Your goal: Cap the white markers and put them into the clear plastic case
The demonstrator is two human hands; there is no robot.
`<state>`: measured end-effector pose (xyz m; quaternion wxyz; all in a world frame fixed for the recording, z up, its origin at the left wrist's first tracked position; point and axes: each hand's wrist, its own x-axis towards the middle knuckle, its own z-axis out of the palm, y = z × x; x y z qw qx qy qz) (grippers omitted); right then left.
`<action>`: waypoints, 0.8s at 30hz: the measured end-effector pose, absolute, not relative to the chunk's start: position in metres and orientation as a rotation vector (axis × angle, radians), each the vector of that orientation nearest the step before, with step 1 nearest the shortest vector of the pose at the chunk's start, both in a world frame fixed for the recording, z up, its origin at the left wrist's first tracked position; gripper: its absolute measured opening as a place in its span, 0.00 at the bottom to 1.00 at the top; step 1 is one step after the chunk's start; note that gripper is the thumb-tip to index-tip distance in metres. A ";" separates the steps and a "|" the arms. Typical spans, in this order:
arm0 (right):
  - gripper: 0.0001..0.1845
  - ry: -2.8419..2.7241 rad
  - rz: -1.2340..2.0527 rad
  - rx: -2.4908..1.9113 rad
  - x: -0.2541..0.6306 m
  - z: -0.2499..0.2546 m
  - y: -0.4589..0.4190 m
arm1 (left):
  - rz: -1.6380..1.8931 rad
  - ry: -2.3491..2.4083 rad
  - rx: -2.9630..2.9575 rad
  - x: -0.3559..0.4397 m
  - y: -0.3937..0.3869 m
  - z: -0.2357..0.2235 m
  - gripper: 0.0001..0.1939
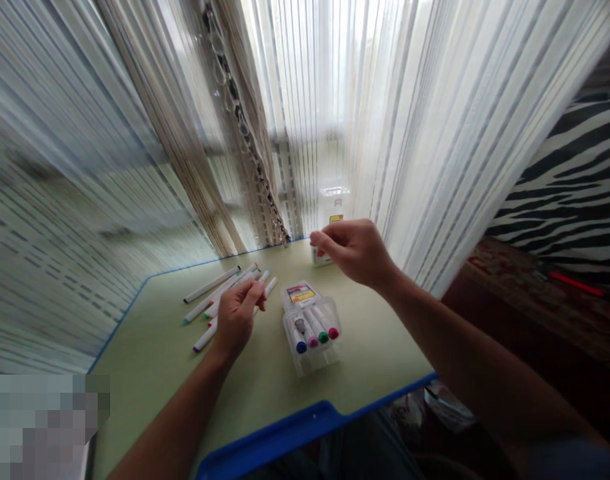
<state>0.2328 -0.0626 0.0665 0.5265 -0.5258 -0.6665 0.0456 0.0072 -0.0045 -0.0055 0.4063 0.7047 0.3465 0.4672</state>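
Observation:
My left hand (239, 315) is closed, its thumb and fingers curled together, just over the right end of a loose pile of white markers (212, 280) with coloured ends. What it holds, if anything, is hidden. My right hand (357, 250) is raised with fingers pinched together, and I cannot make out anything in them. Behind it stands a clear plastic case (336, 203) with a yellow label, partly covered by the hand. Between my hands, an open clear plastic marker case (312, 360) holds several markers (315, 328) with blue, pink, green and magenta ends.
The pale green table (375, 340) has a blue edge (269, 440) with a raised front lip. String curtains (435, 133) hang along its far side, with a beaded chain (242, 123). A zebra-striped cloth (575, 173) and a patterned carpet (515, 280) lie to the right.

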 end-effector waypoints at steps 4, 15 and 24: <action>0.23 -1.424 0.301 -1.263 0.231 0.036 -0.011 | 1.211 0.997 1.912 0.004 -0.003 -0.005 0.22; 0.26 -1.448 -0.078 -1.399 0.238 -0.011 -0.010 | 1.331 1.155 2.255 0.002 -0.003 -0.010 0.23; 0.24 -1.582 -0.081 -1.428 0.239 -0.028 0.003 | 1.292 1.172 2.190 -0.001 0.003 -0.009 0.18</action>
